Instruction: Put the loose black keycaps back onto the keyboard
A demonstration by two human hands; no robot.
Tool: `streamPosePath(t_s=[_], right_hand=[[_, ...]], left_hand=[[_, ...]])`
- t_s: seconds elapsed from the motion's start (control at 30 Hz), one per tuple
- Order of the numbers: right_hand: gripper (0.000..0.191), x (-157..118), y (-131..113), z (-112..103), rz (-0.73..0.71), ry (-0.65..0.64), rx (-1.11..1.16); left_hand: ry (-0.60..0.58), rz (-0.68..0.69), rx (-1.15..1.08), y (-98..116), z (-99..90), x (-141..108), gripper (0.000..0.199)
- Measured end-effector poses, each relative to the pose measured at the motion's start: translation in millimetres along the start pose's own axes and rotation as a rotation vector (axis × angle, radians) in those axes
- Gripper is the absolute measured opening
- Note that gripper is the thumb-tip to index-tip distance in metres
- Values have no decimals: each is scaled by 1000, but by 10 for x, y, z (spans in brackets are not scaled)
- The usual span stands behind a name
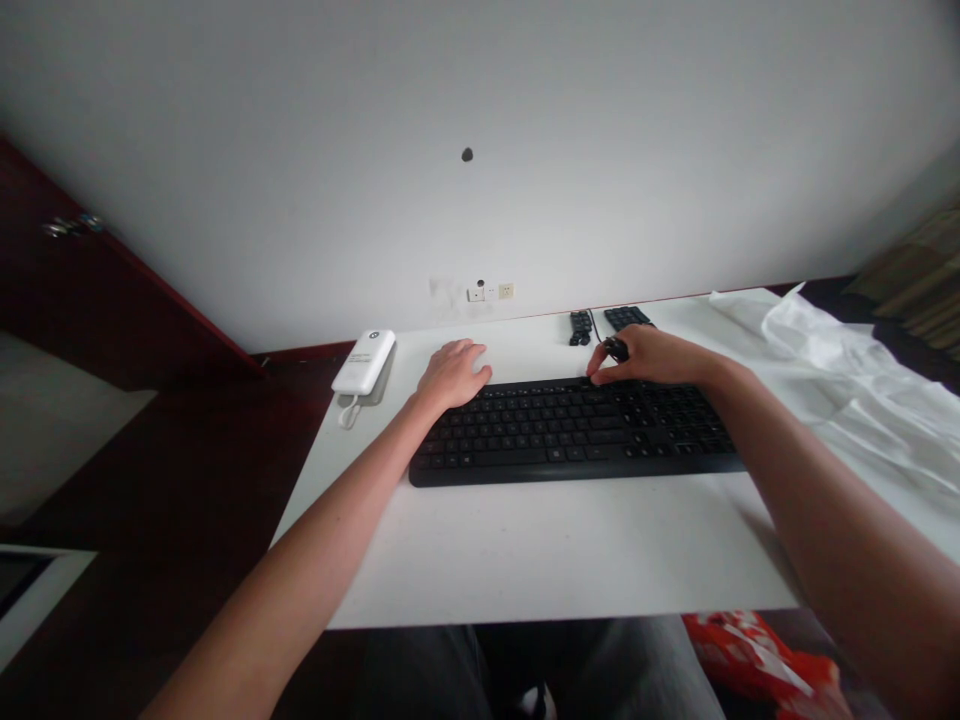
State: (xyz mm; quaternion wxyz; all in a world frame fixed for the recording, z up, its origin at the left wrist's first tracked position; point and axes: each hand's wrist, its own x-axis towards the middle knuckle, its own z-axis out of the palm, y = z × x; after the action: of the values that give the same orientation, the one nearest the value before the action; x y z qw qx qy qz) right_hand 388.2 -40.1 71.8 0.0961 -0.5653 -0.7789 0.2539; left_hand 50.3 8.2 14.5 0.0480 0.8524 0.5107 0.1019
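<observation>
A black full-size keyboard (525, 430) lies across the white table in front of me. My left hand (455, 374) rests at its upper left corner, palm down, with fingers stretched out and the thumb apart. At the keyboard's top edge, right of the middle, my right hand (630, 355) has thumb and fingertips drawn together. A small black object (616, 348) shows between its fingers; its kind is unclear. Behind that hand lie two groups of loose black keycaps (580, 328), the right group (628, 317) partly hidden by the hand. A thin dark cord (593, 322) runs between them.
A white power bank (365, 362) with a short looped cable lies at the table's left edge. Crumpled white sheeting (847, 360) covers the right side. Wall sockets (505, 291) sit behind the white table (510, 560). A red bag (757, 660) is below its front edge.
</observation>
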Motion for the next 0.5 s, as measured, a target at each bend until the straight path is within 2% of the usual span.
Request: streamPosePath(t_s=[0.5], right_hand=[[31,10,-43,42,-86,22,-38]], left_hand=[[1,-4,2,7,-3,-7,50]])
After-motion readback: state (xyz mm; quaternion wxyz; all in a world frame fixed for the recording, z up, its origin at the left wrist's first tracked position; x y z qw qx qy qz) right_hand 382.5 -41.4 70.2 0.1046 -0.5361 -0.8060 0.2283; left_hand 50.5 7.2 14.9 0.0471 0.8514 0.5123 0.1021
